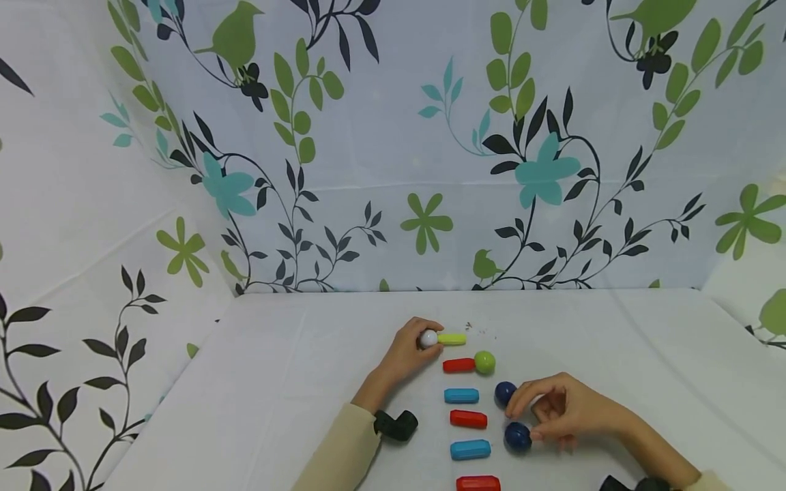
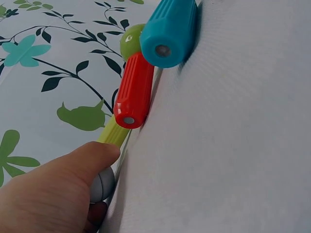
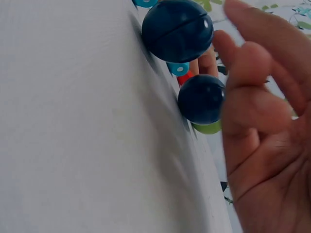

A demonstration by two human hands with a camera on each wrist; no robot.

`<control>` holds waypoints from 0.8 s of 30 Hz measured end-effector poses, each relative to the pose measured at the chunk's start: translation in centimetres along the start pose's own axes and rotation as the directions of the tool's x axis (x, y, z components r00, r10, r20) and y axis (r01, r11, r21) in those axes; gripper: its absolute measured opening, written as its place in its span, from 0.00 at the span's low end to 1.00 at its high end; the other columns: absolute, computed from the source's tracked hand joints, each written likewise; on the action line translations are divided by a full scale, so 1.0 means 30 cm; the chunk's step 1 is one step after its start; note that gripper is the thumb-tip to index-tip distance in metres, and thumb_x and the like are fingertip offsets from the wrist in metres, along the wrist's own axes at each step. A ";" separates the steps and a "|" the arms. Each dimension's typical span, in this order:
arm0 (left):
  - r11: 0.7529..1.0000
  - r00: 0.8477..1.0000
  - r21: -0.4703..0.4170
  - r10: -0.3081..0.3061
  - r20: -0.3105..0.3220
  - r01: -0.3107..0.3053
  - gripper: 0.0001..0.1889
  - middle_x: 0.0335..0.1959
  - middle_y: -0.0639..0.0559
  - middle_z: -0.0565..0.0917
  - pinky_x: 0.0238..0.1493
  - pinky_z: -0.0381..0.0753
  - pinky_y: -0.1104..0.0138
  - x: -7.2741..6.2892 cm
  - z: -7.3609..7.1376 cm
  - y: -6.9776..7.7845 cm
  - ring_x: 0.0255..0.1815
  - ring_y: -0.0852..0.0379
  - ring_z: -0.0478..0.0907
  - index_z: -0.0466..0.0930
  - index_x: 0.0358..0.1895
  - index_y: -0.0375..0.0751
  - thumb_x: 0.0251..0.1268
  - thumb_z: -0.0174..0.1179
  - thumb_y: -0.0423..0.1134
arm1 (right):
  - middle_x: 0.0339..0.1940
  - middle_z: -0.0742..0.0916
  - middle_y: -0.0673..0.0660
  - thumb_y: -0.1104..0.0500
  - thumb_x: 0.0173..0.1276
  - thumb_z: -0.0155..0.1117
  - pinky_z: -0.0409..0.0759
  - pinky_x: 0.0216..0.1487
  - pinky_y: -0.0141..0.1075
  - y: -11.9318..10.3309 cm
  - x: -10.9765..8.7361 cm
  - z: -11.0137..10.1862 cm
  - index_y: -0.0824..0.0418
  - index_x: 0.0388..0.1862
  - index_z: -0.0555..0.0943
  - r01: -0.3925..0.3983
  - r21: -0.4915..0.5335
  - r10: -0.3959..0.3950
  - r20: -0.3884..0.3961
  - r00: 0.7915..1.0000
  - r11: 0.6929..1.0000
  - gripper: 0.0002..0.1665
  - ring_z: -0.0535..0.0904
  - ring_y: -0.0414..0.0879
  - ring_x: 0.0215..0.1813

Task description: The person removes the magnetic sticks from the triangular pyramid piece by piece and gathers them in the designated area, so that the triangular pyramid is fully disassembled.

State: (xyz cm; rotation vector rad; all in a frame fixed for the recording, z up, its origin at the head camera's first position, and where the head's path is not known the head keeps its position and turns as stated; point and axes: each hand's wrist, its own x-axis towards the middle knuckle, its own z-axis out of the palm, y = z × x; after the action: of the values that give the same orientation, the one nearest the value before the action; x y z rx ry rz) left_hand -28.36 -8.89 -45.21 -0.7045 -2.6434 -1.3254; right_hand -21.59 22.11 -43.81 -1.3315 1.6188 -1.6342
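Observation:
My left hand pinches a white ball at the end of a yellow magnetic rod. In the left wrist view, the thumb covers part of the ball. My right hand has loosely bent fingers beside two dark blue balls. Its index fingertip is right at the upper ball, its thumb tip at the lower ball. In the right wrist view, neither blue ball is wrapped by the fingers. Just below the yellow rod lies a red rod with a green ball at its right end.
Under the red rod, a column continues with a blue rod, a red rod, another blue rod and a red one at the bottom edge. A white cloth covers the table; a patterned curtain hangs behind.

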 end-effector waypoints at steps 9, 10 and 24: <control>1.000 1.000 -0.019 0.018 -0.017 -0.018 0.16 0.50 0.47 0.78 0.46 0.76 0.70 -0.007 -0.005 0.000 0.45 0.55 0.73 0.80 0.52 0.39 0.60 0.65 0.32 | 0.45 0.85 0.58 0.81 0.65 0.51 0.65 0.09 0.35 0.002 0.003 -0.050 0.69 0.51 0.78 -0.005 -0.024 0.000 -0.197 0.980 1.000 0.19 0.63 0.55 0.14; 1.000 0.999 -0.012 0.025 -0.021 -0.025 0.16 0.49 0.47 0.78 0.45 0.77 0.70 -0.008 -0.004 -0.001 0.45 0.55 0.73 0.80 0.51 0.39 0.59 0.65 0.31 | 0.44 0.84 0.59 0.81 0.66 0.50 0.63 0.09 0.37 0.005 0.004 -0.057 0.70 0.51 0.77 -0.006 -0.023 0.001 -0.210 0.978 1.000 0.18 0.63 0.55 0.15; 0.999 0.999 -0.051 -0.011 -0.039 0.009 0.17 0.48 0.45 0.73 0.44 0.79 0.71 0.003 0.000 0.002 0.41 0.56 0.74 0.80 0.53 0.40 0.60 0.66 0.33 | 0.31 0.82 0.63 0.69 0.72 0.55 0.67 0.15 0.38 0.043 0.049 -0.158 0.77 0.51 0.75 -0.231 -0.225 0.114 -0.437 0.892 0.947 0.13 0.68 0.53 0.17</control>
State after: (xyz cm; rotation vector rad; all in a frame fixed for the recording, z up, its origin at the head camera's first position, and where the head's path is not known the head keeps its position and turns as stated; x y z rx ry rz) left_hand -28.42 -8.81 -45.15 -0.6645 -2.5946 -1.3993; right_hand -26.67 22.84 -43.77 -0.9522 2.2163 -1.7142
